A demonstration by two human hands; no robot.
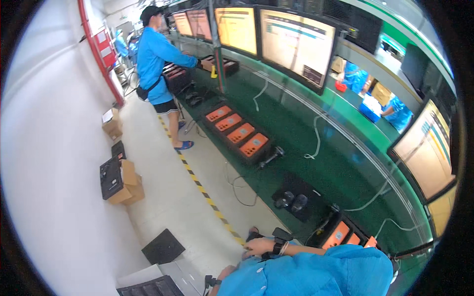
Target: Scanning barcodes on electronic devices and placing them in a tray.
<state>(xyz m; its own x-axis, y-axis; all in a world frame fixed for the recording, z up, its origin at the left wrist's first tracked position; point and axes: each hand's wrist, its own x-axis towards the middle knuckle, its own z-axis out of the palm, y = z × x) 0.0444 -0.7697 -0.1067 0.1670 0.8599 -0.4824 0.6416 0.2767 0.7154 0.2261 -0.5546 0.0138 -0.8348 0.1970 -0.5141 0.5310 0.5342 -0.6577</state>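
left hand [257, 245]: fingers loosely curled, empty, off counter [296, 133] near edge | right hand: out of view | orange trays [237, 132] lined along edge, within reach

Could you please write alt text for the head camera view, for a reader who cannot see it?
The wearer's hand, on a blue-sleeved arm with a wrist strap, hovers beside a long green workbench carrying orange-faced trays and a row of monitors. Farther along, a co-worker in blue reaches onto the bench.

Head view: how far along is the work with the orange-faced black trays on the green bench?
Seemingly done: four orange-faced black trays sit lined along the green bench edge. In hand: nothing; the one visible hand, apparently the left, rests off the bench. Left: the nearest orange trays lie untouched.
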